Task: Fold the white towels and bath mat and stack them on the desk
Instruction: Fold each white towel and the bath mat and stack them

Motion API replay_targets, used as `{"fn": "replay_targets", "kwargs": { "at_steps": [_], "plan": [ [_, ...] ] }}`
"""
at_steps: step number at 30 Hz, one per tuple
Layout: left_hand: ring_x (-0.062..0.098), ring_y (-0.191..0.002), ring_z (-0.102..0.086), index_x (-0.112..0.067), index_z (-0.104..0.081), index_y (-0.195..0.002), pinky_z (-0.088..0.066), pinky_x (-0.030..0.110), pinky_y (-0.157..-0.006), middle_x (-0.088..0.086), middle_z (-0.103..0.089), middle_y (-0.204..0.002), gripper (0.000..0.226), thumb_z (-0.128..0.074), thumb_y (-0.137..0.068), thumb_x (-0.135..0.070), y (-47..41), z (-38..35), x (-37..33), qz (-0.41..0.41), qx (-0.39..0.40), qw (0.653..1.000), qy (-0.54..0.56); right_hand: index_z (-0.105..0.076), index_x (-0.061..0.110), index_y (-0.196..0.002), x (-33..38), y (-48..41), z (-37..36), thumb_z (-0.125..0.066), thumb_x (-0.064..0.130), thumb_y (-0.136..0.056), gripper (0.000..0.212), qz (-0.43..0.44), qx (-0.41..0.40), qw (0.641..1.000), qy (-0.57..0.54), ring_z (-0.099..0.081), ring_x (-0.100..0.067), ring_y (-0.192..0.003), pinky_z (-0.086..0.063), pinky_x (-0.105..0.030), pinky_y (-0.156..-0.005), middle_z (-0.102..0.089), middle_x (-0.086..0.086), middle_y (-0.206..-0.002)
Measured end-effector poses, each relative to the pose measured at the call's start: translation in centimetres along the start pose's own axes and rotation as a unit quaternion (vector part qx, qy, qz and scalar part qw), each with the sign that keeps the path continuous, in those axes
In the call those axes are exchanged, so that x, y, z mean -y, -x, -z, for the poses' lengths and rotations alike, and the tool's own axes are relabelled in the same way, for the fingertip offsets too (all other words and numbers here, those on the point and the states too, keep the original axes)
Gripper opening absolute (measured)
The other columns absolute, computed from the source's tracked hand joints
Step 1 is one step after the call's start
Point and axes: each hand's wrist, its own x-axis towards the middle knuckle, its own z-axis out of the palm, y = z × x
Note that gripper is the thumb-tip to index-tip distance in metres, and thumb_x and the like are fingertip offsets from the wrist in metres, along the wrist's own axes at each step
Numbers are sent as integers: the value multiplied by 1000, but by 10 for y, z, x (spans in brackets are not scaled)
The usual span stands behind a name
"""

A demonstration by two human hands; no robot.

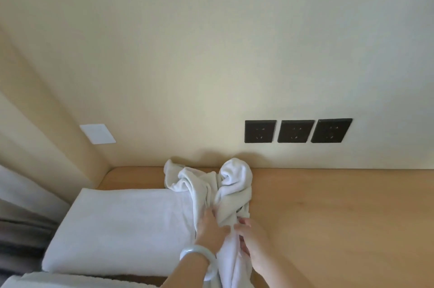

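On desk (328, 205), left hand (211, 229) and right hand (254, 244) grip crumpled towel (234, 182).

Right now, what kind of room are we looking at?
Likely a hotel guest room: a wooden desk against the wall, three dark sockets in a row above it, a folded white towel on the desk, a curtain at left.

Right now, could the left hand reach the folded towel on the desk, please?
Probably yes: the folded towel lies right beside the left hand with nothing between, though that hand grips the crumpled towel and must let go first.
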Motion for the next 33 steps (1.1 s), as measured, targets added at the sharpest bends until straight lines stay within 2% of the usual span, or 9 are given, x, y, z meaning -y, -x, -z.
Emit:
{"fn": "replay_targets", "kwargs": {
  "at_steps": [2,5,9,12,22,26,28,30,33],
  "plan": [
    [26,-99,-66,-20,-65,-103,-52,47,-94,9,-69,-104,32,-72,-73,-14,1,-3,-13,26,20,994,107,-69,-3,-98,6,0,14,-54,8,-93,19,-54,10,992,-113,-69,-27,-81,-53,-32,-70,-72,-21,-89],
    [27,-99,-68,-16,-70,-104,-53,44,-94,11,-73,-102,42,-70,-62,-14,15,-7,-39,-13,82,980,182,-66,0,-113,19,7,33,-49,31,-101,38,-89,42,965,-242,-66,-34,-105,-51,-43,-89,-69,-22,-111],
    [14,-97,-66,-30,-67,-114,-50,32,-95,-3,-72,-103,46,-80,-69,-33,40,-18,-76,-90,188,969,134,-63,0,-121,47,28,71,-47,26,-99,38,-32,35,940,-337,-61,-38,-113,-48,-49,-97,-63,-24,-121],
    [7,-68,-53,-27,-72,-89,-44,23,-72,-10,-62,-74,13,-65,-91,-38,47,-24,-103,-141,224,953,146,-64,0,-115,69,53,116,-52,20,-95,31,40,-28,930,-365,-61,-36,-108,-42,-51,-101,-66,-21,-113],
    [18,-77,-58,-12,-74,-90,-55,33,-77,4,-66,-81,20,-56,-97,-18,51,-63,-191,-227,90,957,156,-58,-1,-110,114,137,282,-54,13,-90,25,174,-178,907,-339,-69,-30,-83,-60,-39,-67,-71,-17,-91],
    [14,-80,-59,-22,-74,-103,-51,23,-70,-1,-71,-94,19,-56,-97,-19,64,-109,-229,-274,112,953,60,-56,-5,-121,105,134,336,-57,-4,-88,33,34,-308,949,-62,-59,-32,-92,-49,-41,-76,-62,-19,-106],
    [11,-78,-58,-21,-70,-108,-49,17,-69,-2,-68,-101,19,-55,-97,-20,74,-144,-250,-297,127,946,-20,-50,8,-133,109,130,359,-61,-3,-80,55,89,-350,912,195,-56,-22,-111,-45,-28,-90,-56,-9,-127],
    [11,-77,-55,-19,-67,-113,-48,18,-70,-4,-60,-102,20,-56,-97,-23,86,-179,-277,-318,134,933,-105,-47,23,-135,129,141,371,-56,-9,-77,67,245,-228,896,293,-54,2,-111,-38,-8,-88,-53,7,-132],
    [12,-80,-57,-25,-67,-104,-47,17,-71,-5,-53,-98,14,-56,-97,-24,105,-218,-318,-355,156,899,-203,-57,27,-122,162,154,386,-59,2,-83,47,310,-4,877,366,-59,5,-101,-42,-9,-83,-67,11,-112]
  ]
}}
